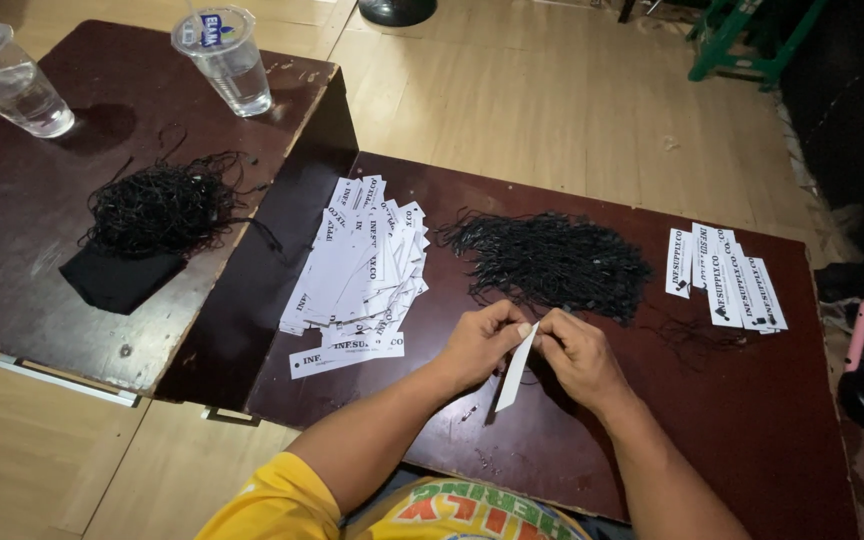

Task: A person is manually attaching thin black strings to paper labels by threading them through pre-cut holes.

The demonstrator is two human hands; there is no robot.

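Hands meet above the worktop (572, 440): left hand (477, 345) pinches the white tag (515, 370) upright, right hand (577, 358) pinched at its top edge; a slack pinch could drop it onto the black strings (547, 260).

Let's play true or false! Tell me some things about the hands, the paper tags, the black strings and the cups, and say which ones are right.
1. Both hands, left hand and right hand, hold one white paper tag. True.
2. The black string pile nearest the hands lies between two piles of tags. True.
3. The bigger tag pile is on the person's right. False: it is on the left; the smaller tag pile is on the right.
4. Three plastic cups stand on the far table. False: two plastic cups stand there.
5. The tables are white. False: the near table and the far one are dark brown.
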